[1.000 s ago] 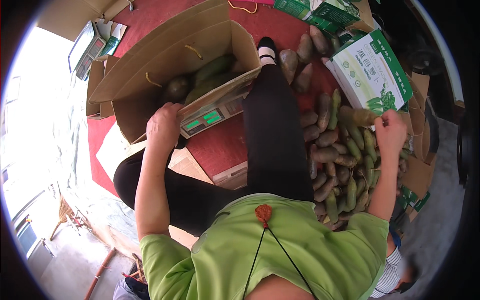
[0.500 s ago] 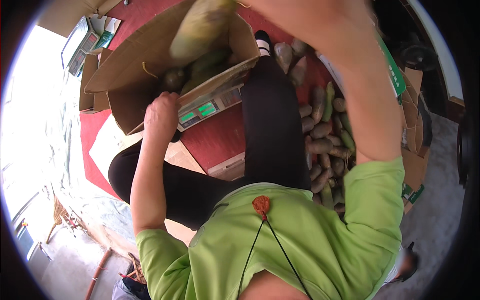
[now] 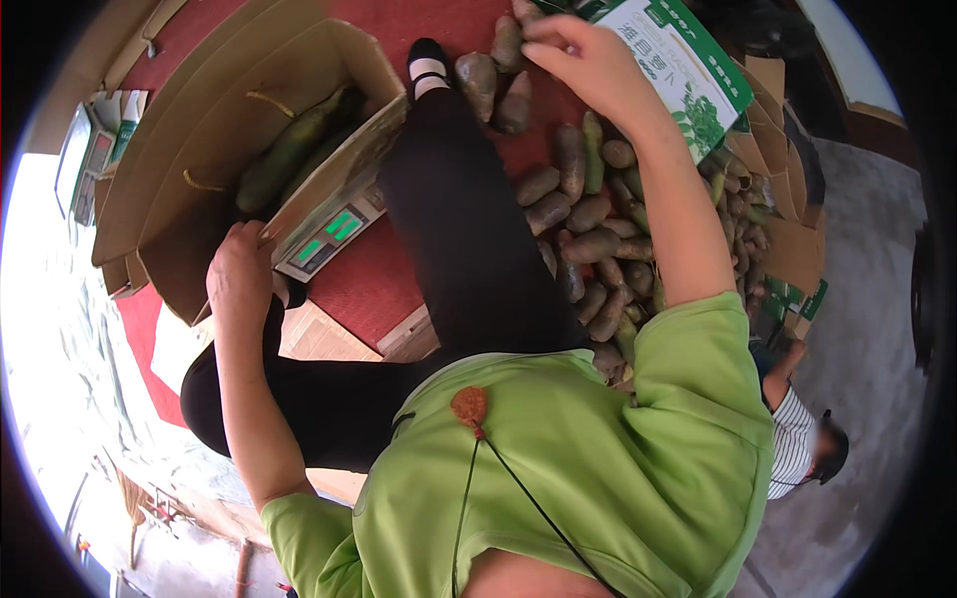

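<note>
My left hand [image 3: 239, 267] grips the near edge of an open cardboard box [image 3: 159, 204], fingers closed over its rim. Inside lie long green radishes [image 3: 284, 154], partly hidden by the box wall. Beneath the box, a digital scale [image 3: 324, 237] shows a lit green display. My right hand [image 3: 588, 65] is raised at the upper right, thumb and fingers apart with nothing visible between them. It is nearest to a few large film-wrapped radishes [image 3: 477, 85] beside my foot and overlaps a green and white printed carton [image 3: 683, 75].
Many wrapped radishes [image 3: 593, 244] lie piled on the red mat [image 3: 374, 289] right of my leg. Another scale [image 3: 85, 164] stands at the far left. Cardboard boxes [image 3: 793, 249] and a person in a striped shirt [image 3: 793, 439] are at the right.
The large pale-green radish that was over the box has left my right hand. That hand has swung right, away from the box. My left hand stays on the box edge; the view has shifted.
</note>
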